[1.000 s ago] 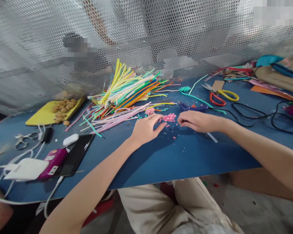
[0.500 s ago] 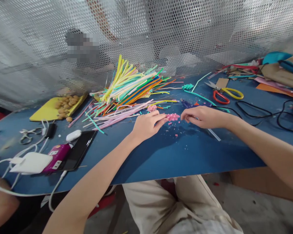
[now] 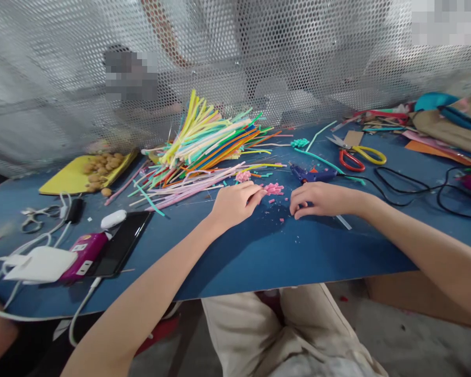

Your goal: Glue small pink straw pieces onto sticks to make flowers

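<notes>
My left hand (image 3: pixel 239 201) pinches one end of a pink cluster (image 3: pixel 273 189) made of short foam-like pieces, which points to the right just above the table. To the right of it, my right hand (image 3: pixel 312 200) has its fingers curled together; whatever they hold, if anything, is too small to make out. Behind the right hand lies a blue glue gun (image 3: pixel 312 174) with a black cord. Small pink bits (image 3: pixel 281 220) are scattered between the hands. Beyond the left hand sits a paler pink cluster (image 3: pixel 243 176).
A heap of coloured strips (image 3: pixel 215 141) lies at the back. Farther right are a turquoise cluster (image 3: pixel 299 143) and red-and-yellow scissors (image 3: pixel 353 153). On the left are a phone (image 3: pixel 121 246), a white charger (image 3: pixel 43 264), cables and a yellow sheet (image 3: pixel 65 177) with brown balls. A perforated metal screen (image 3: pixel 227 47) stands behind.
My right hand has moved slightly down, away from the pink cluster, leaving a wider gap and showing more of the glue gun. My left hand keeps hold of the cluster. The view has shifted slightly.
</notes>
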`<act>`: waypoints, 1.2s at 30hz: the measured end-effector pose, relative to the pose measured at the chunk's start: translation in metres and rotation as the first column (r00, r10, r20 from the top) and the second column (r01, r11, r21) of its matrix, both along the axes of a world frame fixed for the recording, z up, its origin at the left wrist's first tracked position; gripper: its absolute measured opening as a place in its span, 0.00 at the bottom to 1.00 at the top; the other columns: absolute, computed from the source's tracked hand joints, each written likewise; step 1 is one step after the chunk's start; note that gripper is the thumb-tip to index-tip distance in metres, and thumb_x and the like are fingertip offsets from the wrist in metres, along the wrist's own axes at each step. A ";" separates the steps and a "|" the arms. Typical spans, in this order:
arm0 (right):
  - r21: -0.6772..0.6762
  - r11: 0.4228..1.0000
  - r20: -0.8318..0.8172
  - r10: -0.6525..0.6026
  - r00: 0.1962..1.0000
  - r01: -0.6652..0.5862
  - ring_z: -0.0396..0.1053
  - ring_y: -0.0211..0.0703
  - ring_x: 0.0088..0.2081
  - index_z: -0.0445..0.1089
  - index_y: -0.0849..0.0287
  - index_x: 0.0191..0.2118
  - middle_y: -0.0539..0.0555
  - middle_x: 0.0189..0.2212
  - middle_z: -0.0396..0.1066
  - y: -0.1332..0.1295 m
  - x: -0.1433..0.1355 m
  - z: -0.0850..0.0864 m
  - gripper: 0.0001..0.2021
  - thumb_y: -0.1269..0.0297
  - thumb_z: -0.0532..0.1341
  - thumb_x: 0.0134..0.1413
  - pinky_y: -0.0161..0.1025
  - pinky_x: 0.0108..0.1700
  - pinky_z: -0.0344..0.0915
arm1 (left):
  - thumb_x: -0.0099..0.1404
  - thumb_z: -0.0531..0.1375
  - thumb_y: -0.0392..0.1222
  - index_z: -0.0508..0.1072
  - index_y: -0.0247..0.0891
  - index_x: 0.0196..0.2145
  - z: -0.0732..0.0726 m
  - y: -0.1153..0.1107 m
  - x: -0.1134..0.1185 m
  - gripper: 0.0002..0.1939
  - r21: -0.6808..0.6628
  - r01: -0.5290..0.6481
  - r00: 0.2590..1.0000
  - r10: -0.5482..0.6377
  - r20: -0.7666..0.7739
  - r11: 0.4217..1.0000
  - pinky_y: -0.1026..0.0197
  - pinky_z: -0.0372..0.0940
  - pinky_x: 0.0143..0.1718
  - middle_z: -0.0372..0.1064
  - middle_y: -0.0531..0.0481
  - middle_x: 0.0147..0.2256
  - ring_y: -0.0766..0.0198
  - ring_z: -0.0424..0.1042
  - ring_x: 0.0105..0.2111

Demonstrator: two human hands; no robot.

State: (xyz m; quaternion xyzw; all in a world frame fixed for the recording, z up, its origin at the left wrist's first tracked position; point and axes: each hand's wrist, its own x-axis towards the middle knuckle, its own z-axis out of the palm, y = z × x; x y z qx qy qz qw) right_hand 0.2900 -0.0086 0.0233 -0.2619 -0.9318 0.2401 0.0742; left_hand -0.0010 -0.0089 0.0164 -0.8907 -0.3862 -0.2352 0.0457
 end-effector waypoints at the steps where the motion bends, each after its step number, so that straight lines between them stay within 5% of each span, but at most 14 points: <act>1: 0.008 1.000 -0.003 0.004 1.000 -0.004 0.70 0.41 0.36 0.77 0.56 0.40 0.53 0.40 0.77 -0.001 -0.001 0.000 0.16 0.51 0.58 0.70 0.41 0.46 0.62 | 0.79 0.49 0.52 0.80 0.40 0.37 0.000 0.000 0.000 0.24 -0.001 0.004 1.000 -0.004 0.000 1.000 0.63 0.58 0.29 0.77 0.50 0.33 0.66 0.74 0.32; 5: 0.087 0.996 0.006 -0.028 1.000 0.027 0.72 0.43 0.37 0.74 0.56 0.39 0.53 0.38 0.78 -0.002 -0.004 -0.005 0.13 0.57 0.56 0.70 0.41 0.44 0.61 | 0.79 0.50 0.51 0.81 0.40 0.39 -0.001 0.001 0.001 0.22 -0.002 0.037 0.999 -0.037 0.004 0.999 0.63 0.59 0.32 0.78 0.51 0.35 0.66 0.75 0.33; 11: 0.271 0.882 -0.134 -0.361 0.923 0.384 0.72 0.45 0.38 0.70 0.55 0.42 0.53 0.37 0.77 -0.002 -0.003 -0.004 0.08 0.60 0.55 0.69 0.40 0.38 0.59 | 0.78 0.51 0.53 0.81 0.41 0.40 -0.005 0.003 0.000 0.22 -0.037 0.031 0.999 -0.030 0.022 0.999 0.63 0.62 0.33 0.79 0.51 0.34 0.66 0.75 0.32; 17: 0.061 0.865 -0.394 -0.439 0.808 0.499 0.72 0.41 0.32 0.72 0.56 0.36 0.51 0.31 0.76 -0.004 -0.008 -0.002 0.07 0.59 0.63 0.62 0.41 0.39 0.67 | 0.78 0.50 0.53 0.82 0.40 0.41 -0.004 0.003 0.001 0.23 -0.014 0.060 0.998 -0.060 0.018 0.998 0.63 0.62 0.32 0.79 0.50 0.35 0.66 0.75 0.32; 21: -0.155 0.864 -0.499 -0.486 0.717 0.478 0.76 0.45 0.37 0.73 0.55 0.43 0.53 0.35 0.79 0.001 -0.010 -0.010 0.10 0.56 0.66 0.59 0.45 0.44 0.71 | 0.78 0.51 0.53 0.82 0.41 0.41 -0.005 0.003 0.001 0.22 -0.007 0.052 0.999 -0.052 0.018 0.999 0.63 0.61 0.30 0.78 0.51 0.34 0.67 0.74 0.31; 30: -0.327 0.875 -0.438 -0.475 0.763 0.357 0.76 0.45 0.35 0.74 0.56 0.51 0.52 0.33 0.80 -0.001 -0.019 -0.019 0.23 0.50 0.70 0.53 0.45 0.42 0.72 | 0.78 0.51 0.54 0.82 0.39 0.42 -0.005 0.002 0.003 0.23 0.028 0.075 0.996 -0.076 0.050 0.997 0.63 0.63 0.32 0.79 0.49 0.35 0.67 0.75 0.32; 36: -0.186 0.895 -0.397 -0.445 0.802 0.405 0.74 0.43 0.33 0.81 0.55 0.38 0.52 0.33 0.80 -0.008 -0.026 -0.016 0.14 0.50 0.67 0.57 0.42 0.38 0.69 | 0.78 0.51 0.56 0.82 0.40 0.43 -0.005 0.001 0.003 0.24 0.034 0.076 0.996 -0.078 0.047 0.997 0.63 0.62 0.30 0.78 0.49 0.34 0.66 0.75 0.31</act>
